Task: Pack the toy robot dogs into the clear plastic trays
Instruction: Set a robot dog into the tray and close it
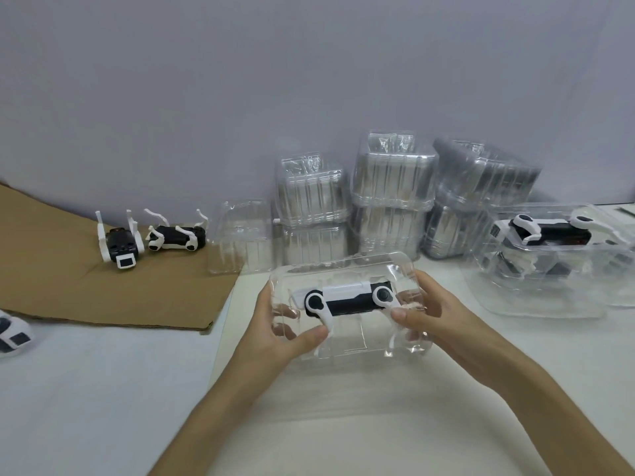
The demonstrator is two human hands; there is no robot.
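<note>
A clear plastic tray [343, 345] sits at the centre of the table, held from both sides. Inside it lies a black-and-white toy robot dog [347, 300] on its side, legs toward me. My left hand [275, 328] grips the tray's left end, thumb on the near edge by the dog's leg. My right hand [433, 314] grips the right end, thumb pressing by the dog's other leg. Two more toy dogs [120, 245] [178, 237] lie on brown cardboard at the left. A packed tray with a dog [546, 231] sits at the right.
Stacks of empty clear trays [391, 187] stand against the wall behind, with one single tray [240, 235] at their left. The brown cardboard sheet [68, 286] covers the left of the white table. Part of another toy [13, 333] shows at the left edge.
</note>
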